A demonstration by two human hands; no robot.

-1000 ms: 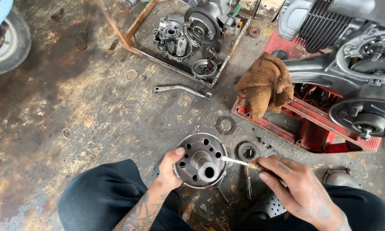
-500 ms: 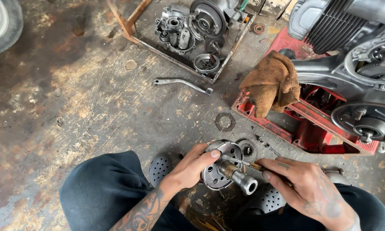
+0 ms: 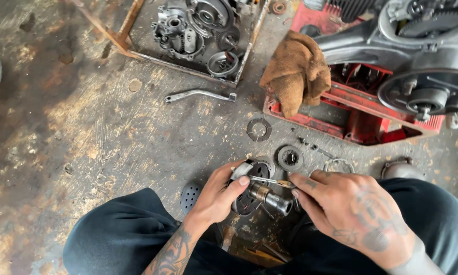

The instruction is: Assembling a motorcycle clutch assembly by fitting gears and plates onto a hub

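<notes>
Clutch-like round metal part with a projecting shaft sits low and central over the concrete floor, tipped on edge between the person's knees; the left hand is closed around its rim from the near side, thumb pressed against the face; the right hand pinches a thin pointed tool between fingertips and lays its tip against the face of the part above the shaft. By the look of it, the step in hand is picking or prying something small at that face; the next move would call for a steady hold with the left and fine pressure at the tip. A toothed disc and a flat ring lie on the floor just beyond; a bent lever lies farther out, near a metal frame of engine parts; a brown rag drapes the red stand toward the far right edge.
</notes>
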